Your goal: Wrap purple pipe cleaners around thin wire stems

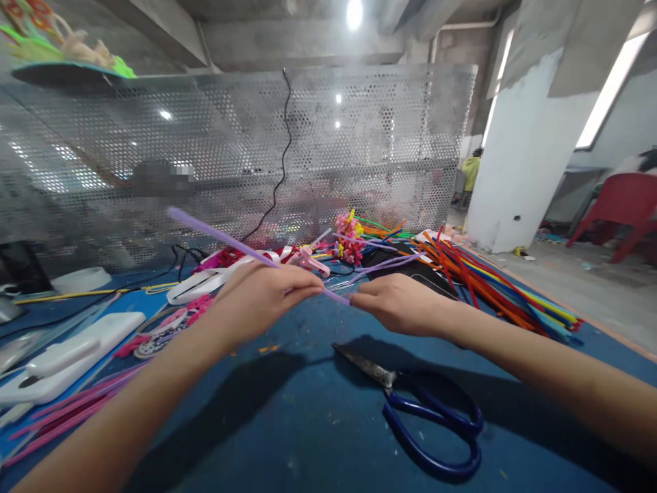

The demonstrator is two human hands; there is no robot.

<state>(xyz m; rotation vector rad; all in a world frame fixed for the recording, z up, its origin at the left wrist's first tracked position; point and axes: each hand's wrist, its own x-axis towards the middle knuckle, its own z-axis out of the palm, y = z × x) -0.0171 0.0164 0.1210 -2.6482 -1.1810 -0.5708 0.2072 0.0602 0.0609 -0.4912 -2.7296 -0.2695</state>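
Observation:
A fuzzy lilac pipe cleaner (226, 237) runs slantwise between my two hands above the blue table. My left hand (267, 291) pinches it near the middle, and its long free end sticks out up and to the left. At its lower right end my right hand (393, 305) is closed on it, with a short stretch showing between the hands. Scissors (382, 375) with dark blue handles lie on the table below my right hand, blades pointing up and left. Behind the hands, more lilac pipe cleaners (390, 263) rest near a black flat piece.
Bundled coloured pipe cleaners (493, 284) lie at the right. Pink ones (76, 411) and a white device (66, 359) are at the left. A pink glue gun (306, 260) sits behind my hands. A perforated metal panel (333, 150) stands along the table's back.

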